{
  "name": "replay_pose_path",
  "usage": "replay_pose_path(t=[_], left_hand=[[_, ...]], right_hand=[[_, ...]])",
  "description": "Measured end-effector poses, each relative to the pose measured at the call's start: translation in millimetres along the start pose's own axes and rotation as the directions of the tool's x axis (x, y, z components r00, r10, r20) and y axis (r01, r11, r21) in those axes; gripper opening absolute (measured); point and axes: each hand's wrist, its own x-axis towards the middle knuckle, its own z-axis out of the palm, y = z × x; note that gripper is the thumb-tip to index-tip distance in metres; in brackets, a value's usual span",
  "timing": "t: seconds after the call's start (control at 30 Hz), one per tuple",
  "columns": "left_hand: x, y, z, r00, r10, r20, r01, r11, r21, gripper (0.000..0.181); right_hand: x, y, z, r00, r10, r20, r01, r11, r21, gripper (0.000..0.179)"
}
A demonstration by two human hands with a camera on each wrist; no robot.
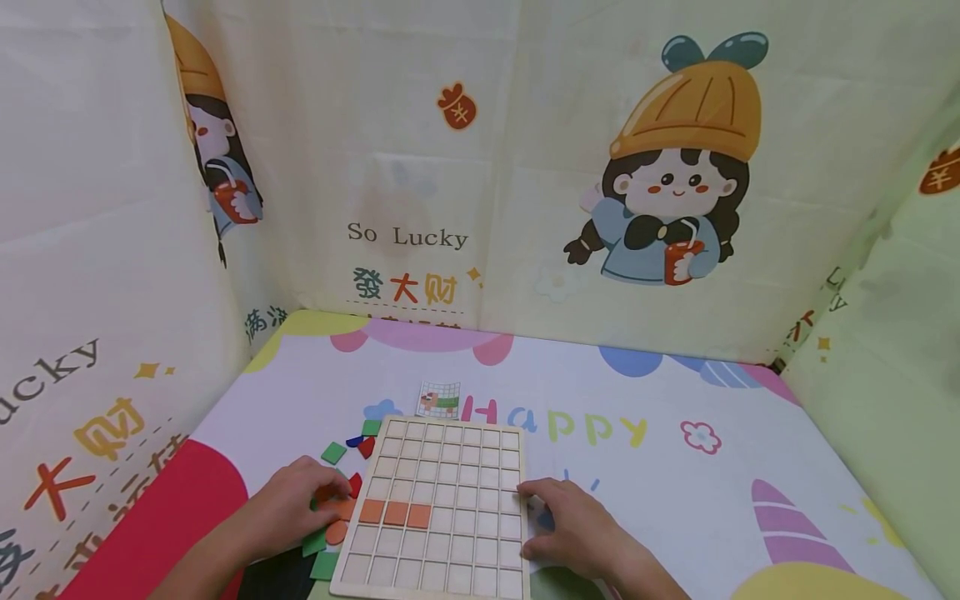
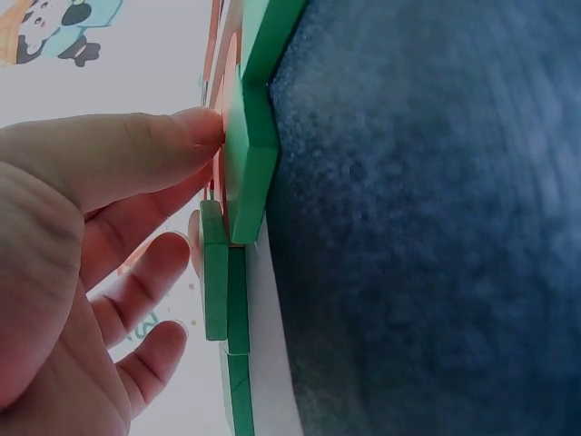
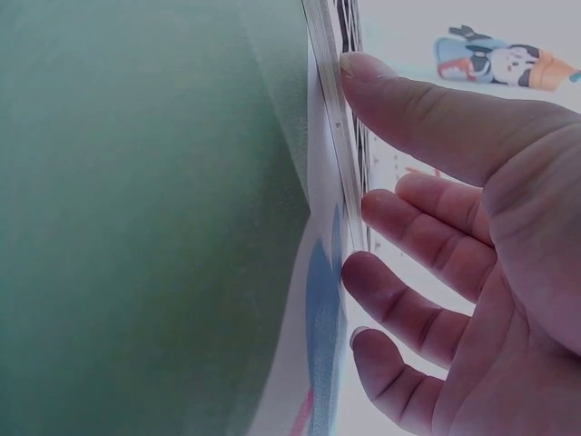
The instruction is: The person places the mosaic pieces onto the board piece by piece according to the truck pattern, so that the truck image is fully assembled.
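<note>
A wooden grid board [image 1: 465, 533] lies on the table, with three orange square tiles [image 1: 395, 513] side by side in one row from its left side. At the board's left edge, my left hand [image 1: 296, 504] pinches another orange tile [image 1: 346, 507] between thumb and finger. In the left wrist view the thumb [image 2: 195, 127] is beside the green tiles [image 2: 252, 163], which partly hide the orange one. My right hand [image 1: 573, 525] rests against the board's right edge. The right wrist view shows its thumb [image 3: 372, 71] on the board's rim [image 3: 338, 118], fingers relaxed.
Green tiles [image 1: 324, 566], red pieces [image 1: 366, 447] and an orange round piece [image 1: 336, 532] lie left of the board. A small picture card [image 1: 438, 400] with a coloured grid pattern lies behind it. Printed cloth walls [image 1: 525, 167] stand at the back and sides.
</note>
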Motion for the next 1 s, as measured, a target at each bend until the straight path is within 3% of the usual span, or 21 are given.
replay_pose_path(t=[0.57,1.0], left_hand=[[1.2,1.1,0.8,1.0,-0.004,0.012,0.004,1.0,0.012,0.031],[0.7,0.1,3.4,0.999,0.044,-0.015,-0.043,0.997,0.064,0.028]], right_hand=[[0.4,-0.3,-0.2,1.0,0.004,0.005,-0.004,1.0,-0.001,0.064],[-0.1,-0.6,-0.2,1.0,0.007,0.001,-0.007,1.0,-0.001,0.063]])
